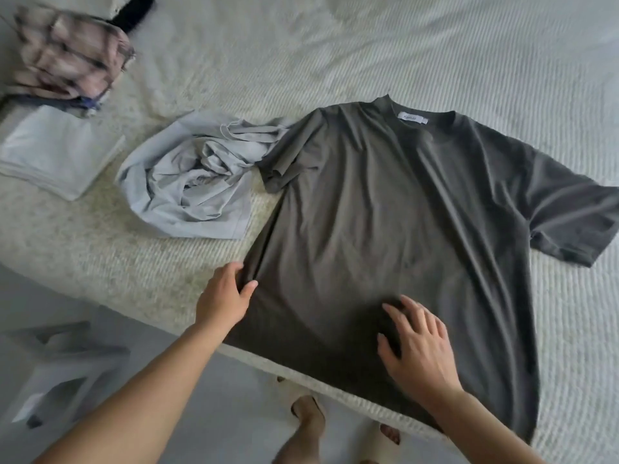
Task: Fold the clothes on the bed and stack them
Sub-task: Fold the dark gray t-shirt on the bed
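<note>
At lower centre, the left hand (225,294) pinches the dark T-shirt (395,222) side edge while the right hand (418,346) presses flat, fingers spread, seemingly smoothing it for folding.

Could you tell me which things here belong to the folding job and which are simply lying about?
Part of the job:
- dark grey T-shirt, spread flat; left hand holds its edge, right hand rests on it
- crumpled light blue garment
- folded pale garment
- folded patterned garment
- bed

Just lying about:
- white object on the floor
- slippers
</note>
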